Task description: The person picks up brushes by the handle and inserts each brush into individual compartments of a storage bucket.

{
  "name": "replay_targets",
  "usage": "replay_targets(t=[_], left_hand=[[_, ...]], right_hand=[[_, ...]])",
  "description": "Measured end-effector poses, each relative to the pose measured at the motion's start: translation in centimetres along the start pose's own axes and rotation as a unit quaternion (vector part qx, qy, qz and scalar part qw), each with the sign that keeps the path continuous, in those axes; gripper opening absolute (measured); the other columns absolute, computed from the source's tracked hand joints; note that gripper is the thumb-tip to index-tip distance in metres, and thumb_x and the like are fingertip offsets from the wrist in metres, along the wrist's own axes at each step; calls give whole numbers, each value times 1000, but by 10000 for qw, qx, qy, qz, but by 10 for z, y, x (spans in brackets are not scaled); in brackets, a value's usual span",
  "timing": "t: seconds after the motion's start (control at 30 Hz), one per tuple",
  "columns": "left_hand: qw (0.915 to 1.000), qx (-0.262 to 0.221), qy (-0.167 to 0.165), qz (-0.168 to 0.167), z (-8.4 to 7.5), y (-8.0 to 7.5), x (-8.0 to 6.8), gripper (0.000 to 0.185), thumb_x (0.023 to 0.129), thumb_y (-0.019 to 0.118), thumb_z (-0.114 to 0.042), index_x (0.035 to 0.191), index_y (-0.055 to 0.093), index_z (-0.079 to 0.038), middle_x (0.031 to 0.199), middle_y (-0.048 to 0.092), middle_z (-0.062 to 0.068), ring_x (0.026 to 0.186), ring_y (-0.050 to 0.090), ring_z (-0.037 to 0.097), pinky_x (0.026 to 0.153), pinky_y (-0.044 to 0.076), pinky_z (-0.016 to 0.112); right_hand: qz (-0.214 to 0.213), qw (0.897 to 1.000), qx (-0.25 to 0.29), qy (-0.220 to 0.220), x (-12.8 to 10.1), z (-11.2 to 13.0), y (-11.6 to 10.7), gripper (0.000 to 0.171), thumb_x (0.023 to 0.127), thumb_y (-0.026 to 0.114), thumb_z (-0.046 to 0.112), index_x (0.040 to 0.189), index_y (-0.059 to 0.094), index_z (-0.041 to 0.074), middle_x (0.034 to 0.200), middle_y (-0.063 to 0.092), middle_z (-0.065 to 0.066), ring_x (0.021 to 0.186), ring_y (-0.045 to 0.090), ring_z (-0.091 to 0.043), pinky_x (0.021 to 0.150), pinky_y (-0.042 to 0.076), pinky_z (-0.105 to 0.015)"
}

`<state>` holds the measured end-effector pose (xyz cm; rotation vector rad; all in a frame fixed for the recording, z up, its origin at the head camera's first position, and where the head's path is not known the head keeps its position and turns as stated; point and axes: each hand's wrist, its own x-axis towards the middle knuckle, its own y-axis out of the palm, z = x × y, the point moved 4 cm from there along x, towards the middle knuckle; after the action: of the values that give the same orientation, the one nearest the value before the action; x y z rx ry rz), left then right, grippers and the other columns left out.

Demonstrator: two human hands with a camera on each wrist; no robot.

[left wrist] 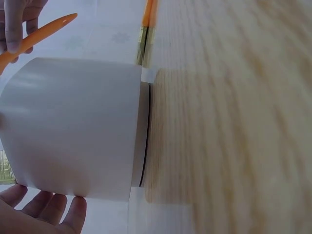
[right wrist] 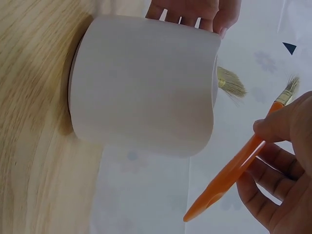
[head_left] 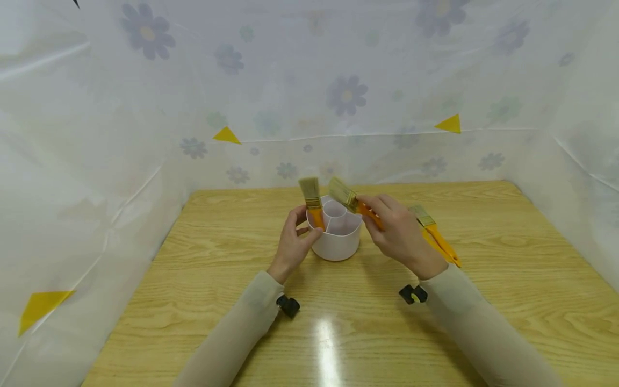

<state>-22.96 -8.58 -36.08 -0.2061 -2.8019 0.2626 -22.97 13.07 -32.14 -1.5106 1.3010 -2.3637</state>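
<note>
A white sheet printed with flowers [head_left: 346, 95] hangs around a light wooden desk [head_left: 508, 258]. In the head view, a white divided holder [head_left: 336, 236] stands in the middle of the desk; one paintbrush [head_left: 311, 201] already stands in it, bristles up, and the left hand [head_left: 292, 244] curls its fingers around the holder's side. The right hand [head_left: 398, 231] has its grip closed on a second paintbrush [head_left: 345, 196], tilted over the rim, not yet inside. A third paintbrush [head_left: 435, 234] lies on the desk to the right, so about one third seems done. The left wrist view shows the holder's wall [left wrist: 73, 126] with fingertips [left wrist: 48, 207] at its edge. The right wrist view shows the orange handle [right wrist: 229, 175] pinched beside the holder.
</note>
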Motion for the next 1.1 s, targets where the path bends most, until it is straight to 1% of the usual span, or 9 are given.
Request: replay_targets(t=[0.23,0.4,0.57,0.7,0.83,1.1], left_hand=[[10000,-92,-3,1,1,0,0,59,90,62,-4,140,34,7,138,40,25,127,38,39,102,35,56],[9999,-136,3,5,1,0,0,58,90,62,-4,140,34,6,138,40,25,127,38,39,102,34,56],[9999,-95,45,9,0,0,0,58,90,61,-3,141,34,6,138,40,25,128,38,39,102,35,56],[10000,-74,32,-13,1,0,0,58,90,61,-2,141,34,6,138,41,24,128,39,39,102,36,55],[10000,-39,0,-19,1,1,0,57,90,60,-2,141,35,6,138,41,25,128,39,39,102,36,54],[10000,-8,82,-37,1,0,1,56,91,60,-2,141,35,6,137,42,25,126,40,39,101,36,55]], right_hand=[[-167,9998,-45,-75,6,4,-1,46,80,73,-1,124,59,7,96,62,-12,69,58,-21,53,50,-34],[-248,9995,132,-116,10,7,-2,46,80,72,-1,123,59,7,97,62,-12,71,58,-24,54,50,-35],[-245,9993,251,-112,15,10,-2,45,83,70,0,126,58,8,100,61,-11,74,57,-22,57,50,-34],[-201,9993,324,-49,20,14,-2,44,85,68,1,127,58,9,105,61,-10,79,59,-21,62,52,-32],[-188,9991,387,-50,23,16,-1,41,86,67,2,126,58,8,106,61,-10,84,60,-22,67,54,-32],[-174,9983,529,-151,30,23,-1,40,87,66,1,126,57,6,104,60,-11,84,60,-20,68,55,-35]])
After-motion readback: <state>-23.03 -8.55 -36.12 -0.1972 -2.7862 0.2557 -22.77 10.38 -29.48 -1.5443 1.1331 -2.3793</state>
